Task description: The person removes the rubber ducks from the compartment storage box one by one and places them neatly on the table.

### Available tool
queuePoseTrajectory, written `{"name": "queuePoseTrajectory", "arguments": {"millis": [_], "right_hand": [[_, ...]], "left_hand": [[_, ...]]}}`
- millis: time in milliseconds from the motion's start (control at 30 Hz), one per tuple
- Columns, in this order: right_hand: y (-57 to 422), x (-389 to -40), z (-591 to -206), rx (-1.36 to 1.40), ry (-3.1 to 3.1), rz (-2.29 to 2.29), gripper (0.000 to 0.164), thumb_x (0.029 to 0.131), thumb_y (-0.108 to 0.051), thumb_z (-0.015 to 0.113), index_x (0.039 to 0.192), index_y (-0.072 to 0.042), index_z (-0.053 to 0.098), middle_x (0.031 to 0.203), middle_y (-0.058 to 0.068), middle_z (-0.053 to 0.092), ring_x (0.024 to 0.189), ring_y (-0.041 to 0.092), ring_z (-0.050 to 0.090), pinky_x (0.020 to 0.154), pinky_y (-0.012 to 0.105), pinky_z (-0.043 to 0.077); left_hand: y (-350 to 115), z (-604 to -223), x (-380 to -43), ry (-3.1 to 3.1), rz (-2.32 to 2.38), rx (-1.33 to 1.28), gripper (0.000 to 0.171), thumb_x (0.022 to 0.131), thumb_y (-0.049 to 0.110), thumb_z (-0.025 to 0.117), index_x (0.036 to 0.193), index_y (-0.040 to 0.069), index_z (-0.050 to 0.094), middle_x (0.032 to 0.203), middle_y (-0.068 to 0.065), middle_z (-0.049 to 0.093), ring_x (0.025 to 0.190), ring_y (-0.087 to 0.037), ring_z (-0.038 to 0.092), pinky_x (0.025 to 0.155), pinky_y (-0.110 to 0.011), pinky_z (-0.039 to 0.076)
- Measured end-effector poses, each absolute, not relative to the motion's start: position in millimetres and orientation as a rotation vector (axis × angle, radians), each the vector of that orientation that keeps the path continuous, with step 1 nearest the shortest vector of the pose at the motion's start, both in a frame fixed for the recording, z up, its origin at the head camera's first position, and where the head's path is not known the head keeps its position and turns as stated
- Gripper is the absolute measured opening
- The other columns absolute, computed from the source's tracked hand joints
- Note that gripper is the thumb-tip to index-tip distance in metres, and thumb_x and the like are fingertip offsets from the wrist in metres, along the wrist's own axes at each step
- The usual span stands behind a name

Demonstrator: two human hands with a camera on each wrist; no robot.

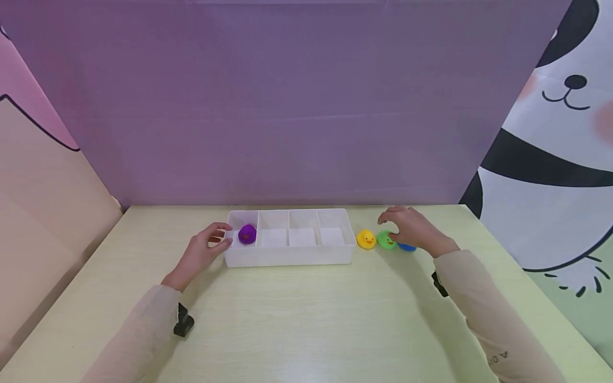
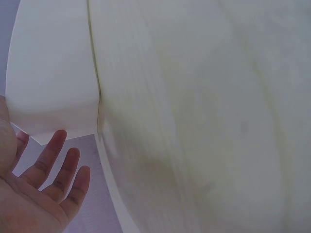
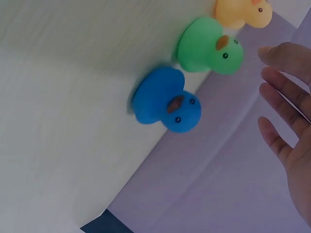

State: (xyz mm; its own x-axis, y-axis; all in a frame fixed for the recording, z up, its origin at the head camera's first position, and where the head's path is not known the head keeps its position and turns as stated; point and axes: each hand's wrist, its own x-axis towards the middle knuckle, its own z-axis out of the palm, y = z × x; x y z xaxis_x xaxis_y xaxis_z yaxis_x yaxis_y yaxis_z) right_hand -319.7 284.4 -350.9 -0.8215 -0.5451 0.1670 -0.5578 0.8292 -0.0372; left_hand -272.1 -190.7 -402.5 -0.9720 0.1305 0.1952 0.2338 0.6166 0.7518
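Note:
A white divided box (image 1: 289,256) stands on the table, a purple rubber duck (image 1: 247,234) in its leftmost compartment. My left hand (image 1: 201,252) is at the box's left end, thumb and index fingertips right at the wall. In the left wrist view, the other fingers (image 2: 60,177) spread loosely beside the box corner (image 2: 53,92). To the right of the box stand a yellow duck (image 1: 366,240), a green duck (image 1: 387,240) and a blue duck (image 3: 165,99). My right hand (image 1: 412,226) hovers over the green and blue ducks, fingers parted, with nothing between them.
The pale wooden table (image 1: 297,319) meets a purple backdrop (image 1: 297,106) just behind the box. A panda-printed panel (image 1: 565,213) stands along the right side, and a pink and beige panel (image 1: 43,202) along the left. Dark wrist mounts (image 1: 184,321) sit by both sleeves.

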Motion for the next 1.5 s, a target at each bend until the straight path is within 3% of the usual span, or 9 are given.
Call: {"name": "queuePoseTrajectory", "arguments": {"millis": [433,1500], "right_hand": [[253.5,-320.3,-347.3,0.968,-2.815,0.11,0.031,0.073,-0.008,0.074,0.102,-0.009,0.064,0.105,0.005,0.064,0.101,0.027,0.057,0.089,0.044,0.046],[188.1,-319.0,-327.6,1.121,-2.766,0.044,0.027,0.078,-0.013,0.069,0.104,-0.012,0.064,0.108,0.003,0.063,0.103,0.025,0.055,0.095,0.047,0.041]], "left_hand": [[-191.2,-405.1,-272.6,-2.716,-1.297,-0.296,0.031,0.09,0.023,0.058,0.119,0.016,0.052,0.116,-0.019,0.058,0.105,-0.035,0.057,0.088,-0.048,0.048],[-193.6,-405.6,-271.2,-2.707,-1.285,-0.309,0.032,0.09,0.023,0.058,0.12,0.014,0.051,0.116,-0.02,0.059,0.104,-0.037,0.057,0.087,-0.049,0.048]]}}
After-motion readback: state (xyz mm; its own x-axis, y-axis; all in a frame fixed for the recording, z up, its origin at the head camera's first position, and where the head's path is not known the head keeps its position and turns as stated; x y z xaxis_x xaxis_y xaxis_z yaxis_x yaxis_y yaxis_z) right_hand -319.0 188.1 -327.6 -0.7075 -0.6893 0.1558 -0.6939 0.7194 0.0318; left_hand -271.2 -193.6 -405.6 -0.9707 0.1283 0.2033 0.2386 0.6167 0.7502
